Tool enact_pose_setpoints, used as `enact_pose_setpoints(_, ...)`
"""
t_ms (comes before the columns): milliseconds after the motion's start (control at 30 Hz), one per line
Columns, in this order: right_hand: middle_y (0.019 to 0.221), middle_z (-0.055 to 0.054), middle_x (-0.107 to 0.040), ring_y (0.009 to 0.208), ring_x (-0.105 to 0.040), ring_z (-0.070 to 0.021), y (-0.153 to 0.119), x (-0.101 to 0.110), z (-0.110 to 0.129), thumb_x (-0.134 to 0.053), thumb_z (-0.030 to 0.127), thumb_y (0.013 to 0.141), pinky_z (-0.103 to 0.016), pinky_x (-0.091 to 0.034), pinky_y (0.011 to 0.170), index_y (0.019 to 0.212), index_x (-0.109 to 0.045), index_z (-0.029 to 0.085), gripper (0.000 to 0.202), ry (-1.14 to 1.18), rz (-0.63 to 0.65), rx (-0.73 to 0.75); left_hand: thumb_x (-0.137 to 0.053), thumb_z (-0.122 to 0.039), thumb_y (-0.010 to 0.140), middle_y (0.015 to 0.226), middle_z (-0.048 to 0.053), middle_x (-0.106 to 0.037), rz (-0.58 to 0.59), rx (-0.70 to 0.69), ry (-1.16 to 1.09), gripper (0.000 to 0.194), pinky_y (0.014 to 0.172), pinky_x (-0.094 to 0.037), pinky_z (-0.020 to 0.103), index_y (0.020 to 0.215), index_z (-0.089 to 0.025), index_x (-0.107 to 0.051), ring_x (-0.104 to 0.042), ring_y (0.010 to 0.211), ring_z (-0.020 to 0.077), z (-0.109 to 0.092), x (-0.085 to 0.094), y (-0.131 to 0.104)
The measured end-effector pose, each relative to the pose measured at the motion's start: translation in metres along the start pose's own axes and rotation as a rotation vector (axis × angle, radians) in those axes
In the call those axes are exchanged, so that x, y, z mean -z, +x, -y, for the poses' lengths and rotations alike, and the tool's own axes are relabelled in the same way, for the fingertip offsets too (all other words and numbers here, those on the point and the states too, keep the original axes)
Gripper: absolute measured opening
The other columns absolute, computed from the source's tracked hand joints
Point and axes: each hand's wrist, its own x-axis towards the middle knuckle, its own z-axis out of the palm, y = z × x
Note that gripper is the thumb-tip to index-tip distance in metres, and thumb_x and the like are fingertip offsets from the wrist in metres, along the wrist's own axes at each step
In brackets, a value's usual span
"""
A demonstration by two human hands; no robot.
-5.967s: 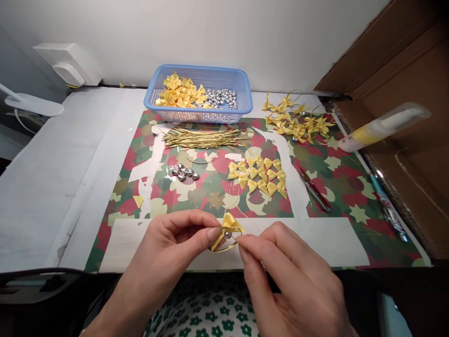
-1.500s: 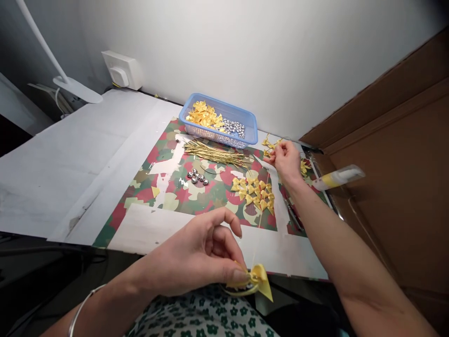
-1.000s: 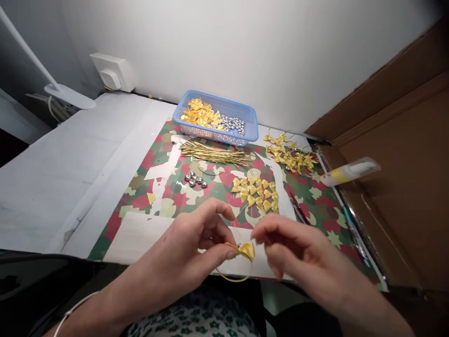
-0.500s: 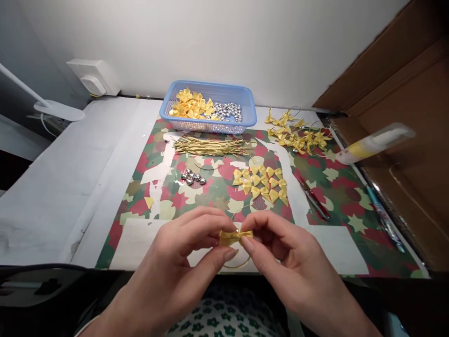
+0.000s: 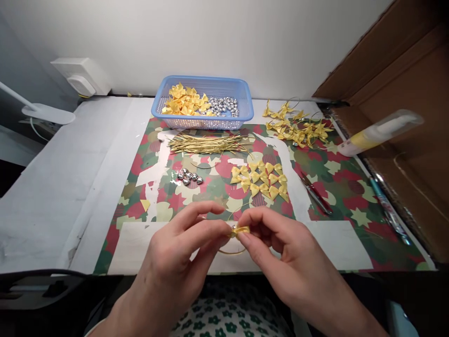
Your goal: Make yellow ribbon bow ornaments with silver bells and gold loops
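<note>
Between my two hands, above the white strip at the table's front, is a yellow ribbon bow with a small silver bell at its middle. My right hand pinches the bow's right side between thumb and index finger. My left hand closes its thumb and index finger on the bow's left side, which its fingertips mostly hide. A gold wire curves below the bow. Beyond my hands lie several yellow bows in rows and a small group of silver bells.
A blue basket holds yellow bows and silver bells. Gold wires lie before it. Wired bows, scissors, a glue bottle and a pen are to the right, beside a cardboard box.
My left thumb has moved up and closed against the bow's left side, and my left index finger has lifted and straightened. The view has shifted slightly.
</note>
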Motion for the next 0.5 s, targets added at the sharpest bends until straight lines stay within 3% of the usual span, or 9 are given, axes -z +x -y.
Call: enact_pose_setpoints(500,0.084,0.003,-0.062,0.071,-0.057,-0.0112,0.0037,0.0006,0.0027,-0.05,0.014,0.099,-0.025,-0.042,0.063,0.091,-0.056,0.021,0.013,-0.117,-0.046,0.081,-0.054,0.004,0.093,0.106,0.011,-0.068,0.044,0.029,0.01,0.021,0.072,-0.055,0.016,0.098,-0.014,-0.064,-0.067,0.106,0.0159,0.0018,-0.0035,0.0026)
